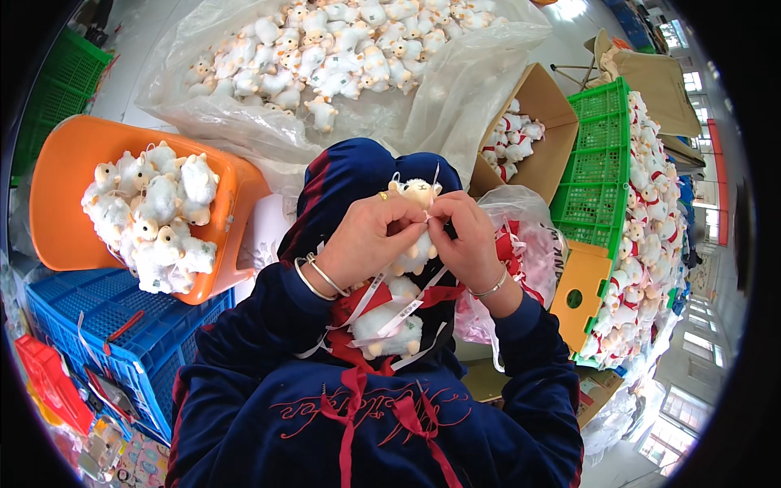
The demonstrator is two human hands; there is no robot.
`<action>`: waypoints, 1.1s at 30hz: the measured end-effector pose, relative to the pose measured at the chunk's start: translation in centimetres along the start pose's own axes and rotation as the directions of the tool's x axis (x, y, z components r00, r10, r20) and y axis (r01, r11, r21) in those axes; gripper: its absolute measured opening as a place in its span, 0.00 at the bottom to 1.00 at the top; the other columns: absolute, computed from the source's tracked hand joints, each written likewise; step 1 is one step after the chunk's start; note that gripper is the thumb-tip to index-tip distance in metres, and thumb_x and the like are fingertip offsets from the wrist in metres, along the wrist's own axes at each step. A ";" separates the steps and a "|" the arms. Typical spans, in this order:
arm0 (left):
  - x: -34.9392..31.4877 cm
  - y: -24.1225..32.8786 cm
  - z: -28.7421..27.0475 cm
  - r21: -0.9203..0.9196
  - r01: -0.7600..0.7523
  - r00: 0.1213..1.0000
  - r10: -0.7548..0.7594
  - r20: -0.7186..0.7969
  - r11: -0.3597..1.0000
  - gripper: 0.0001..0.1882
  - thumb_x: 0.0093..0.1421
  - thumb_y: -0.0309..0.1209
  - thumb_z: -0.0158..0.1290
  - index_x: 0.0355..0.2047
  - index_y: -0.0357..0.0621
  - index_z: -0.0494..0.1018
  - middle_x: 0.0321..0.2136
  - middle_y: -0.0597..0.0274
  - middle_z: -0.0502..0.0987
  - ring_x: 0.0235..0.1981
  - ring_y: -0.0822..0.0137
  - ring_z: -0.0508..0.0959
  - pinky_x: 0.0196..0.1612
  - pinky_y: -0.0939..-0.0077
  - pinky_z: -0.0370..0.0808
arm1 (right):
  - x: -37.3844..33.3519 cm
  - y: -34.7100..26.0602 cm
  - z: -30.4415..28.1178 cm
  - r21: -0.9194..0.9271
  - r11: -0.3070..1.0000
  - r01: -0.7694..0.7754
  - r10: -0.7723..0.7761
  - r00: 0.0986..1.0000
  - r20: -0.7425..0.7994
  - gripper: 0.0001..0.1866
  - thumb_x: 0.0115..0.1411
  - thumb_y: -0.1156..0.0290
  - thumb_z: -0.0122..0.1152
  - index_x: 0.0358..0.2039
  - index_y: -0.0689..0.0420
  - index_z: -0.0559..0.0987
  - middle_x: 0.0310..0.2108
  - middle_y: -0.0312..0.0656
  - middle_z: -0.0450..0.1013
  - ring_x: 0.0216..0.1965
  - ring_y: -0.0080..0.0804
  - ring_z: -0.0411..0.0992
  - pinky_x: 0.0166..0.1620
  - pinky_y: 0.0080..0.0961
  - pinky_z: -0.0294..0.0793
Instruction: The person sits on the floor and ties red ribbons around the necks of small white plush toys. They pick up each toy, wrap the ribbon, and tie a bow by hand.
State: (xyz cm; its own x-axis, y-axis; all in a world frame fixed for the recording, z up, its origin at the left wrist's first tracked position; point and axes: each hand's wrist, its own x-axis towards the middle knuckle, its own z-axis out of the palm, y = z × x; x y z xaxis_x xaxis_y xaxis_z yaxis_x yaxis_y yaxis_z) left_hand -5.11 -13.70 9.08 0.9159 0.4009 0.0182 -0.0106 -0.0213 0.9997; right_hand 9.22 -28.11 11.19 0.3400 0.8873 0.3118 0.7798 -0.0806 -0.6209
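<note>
Sheep toy (417,192): left hand (370,236), right hand (466,236) both pinching at neck; slack grip could drop it, near ribbons (402,315) snag.

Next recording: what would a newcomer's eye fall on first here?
Probably the big heap of white plush sheep on plastic sheeting, at the top. Next, the bright orange chair at the left, piled with more toys. Then the left hand and right hand at centre, pinching just below the face of one plush toy.

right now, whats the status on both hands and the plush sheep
Left hand, right hand pinching at the neck of one plush sheep. Face toward camera, uncovered. White ribbons, second sheep close below.
</note>
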 end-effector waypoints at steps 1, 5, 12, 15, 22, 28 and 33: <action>0.0 0.1 0.0 -0.002 0.001 1.000 -0.001 0.004 1.000 0.06 0.63 0.25 0.61 0.38 0.36 0.80 0.25 0.69 0.75 0.28 0.82 0.72 0.32 0.83 0.70 | -0.2 0.1 0.2 0.002 1.000 -0.022 0.022 1.000 -0.013 0.13 0.52 0.83 0.67 0.37 0.59 0.76 0.38 0.46 0.75 0.37 0.46 0.75 0.39 0.35 0.76; 0.2 -0.5 -0.4 0.064 -0.065 0.998 0.065 -0.008 0.996 0.06 0.64 0.25 0.59 0.38 0.35 0.80 0.25 0.67 0.77 0.28 0.81 0.73 0.31 0.82 0.71 | -0.3 0.5 1.1 0.023 0.998 0.050 -0.047 0.994 -0.102 0.14 0.52 0.84 0.68 0.37 0.59 0.75 0.37 0.46 0.76 0.37 0.45 0.75 0.38 0.34 0.76; 0.3 1.1 -0.2 -0.080 0.061 0.997 -0.064 -0.042 0.995 0.08 0.65 0.26 0.58 0.42 0.33 0.80 0.29 0.65 0.82 0.30 0.81 0.76 0.34 0.82 0.75 | 0.1 0.8 0.7 0.022 0.992 0.125 -0.123 0.988 -0.098 0.14 0.52 0.85 0.68 0.37 0.59 0.75 0.37 0.45 0.76 0.37 0.45 0.75 0.39 0.35 0.75; 0.4 1.1 -0.1 -0.019 0.049 0.999 -0.050 -0.017 0.999 0.10 0.66 0.26 0.59 0.44 0.34 0.80 0.30 0.66 0.82 0.31 0.81 0.77 0.36 0.83 0.76 | 0.1 0.9 0.5 0.028 0.990 0.138 -0.136 0.988 -0.075 0.14 0.52 0.85 0.68 0.37 0.59 0.75 0.37 0.45 0.76 0.37 0.45 0.75 0.39 0.35 0.75; 0.5 1.4 0.2 0.152 0.024 0.999 -0.018 -0.043 0.988 0.08 0.65 0.26 0.58 0.41 0.34 0.79 0.28 0.64 0.80 0.29 0.79 0.76 0.33 0.80 0.75 | -0.4 1.0 0.3 0.035 0.991 0.132 -0.129 0.990 -0.061 0.13 0.54 0.84 0.68 0.38 0.59 0.76 0.37 0.45 0.76 0.37 0.45 0.75 0.40 0.35 0.75; 0.4 1.1 0.7 0.157 0.021 0.994 -0.004 -0.107 0.987 0.07 0.62 0.28 0.58 0.35 0.37 0.75 0.26 0.51 0.80 0.26 0.53 0.81 0.32 0.66 0.76 | -0.6 0.8 -0.2 0.106 0.994 0.038 -0.035 0.999 -0.029 0.13 0.55 0.84 0.67 0.39 0.59 0.76 0.35 0.45 0.75 0.35 0.44 0.74 0.38 0.34 0.75; 0.3 0.8 0.2 0.044 0.075 0.993 -0.070 -0.096 0.996 0.07 0.62 0.27 0.58 0.34 0.36 0.74 0.24 0.55 0.79 0.23 0.65 0.78 0.30 0.70 0.75 | -1.9 0.8 0.0 0.145 0.988 -0.052 0.068 0.992 -0.109 0.12 0.57 0.84 0.66 0.40 0.60 0.76 0.33 0.43 0.74 0.33 0.38 0.74 0.37 0.29 0.75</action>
State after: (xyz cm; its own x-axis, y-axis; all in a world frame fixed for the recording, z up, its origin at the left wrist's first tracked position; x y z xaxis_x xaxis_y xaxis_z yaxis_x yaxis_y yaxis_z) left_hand -4.75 -13.79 9.85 0.8715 0.4878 -0.0508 0.0759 -0.0318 0.9966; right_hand 9.22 -29.85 10.09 0.4475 0.8251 0.3448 0.6764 -0.0600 -0.7341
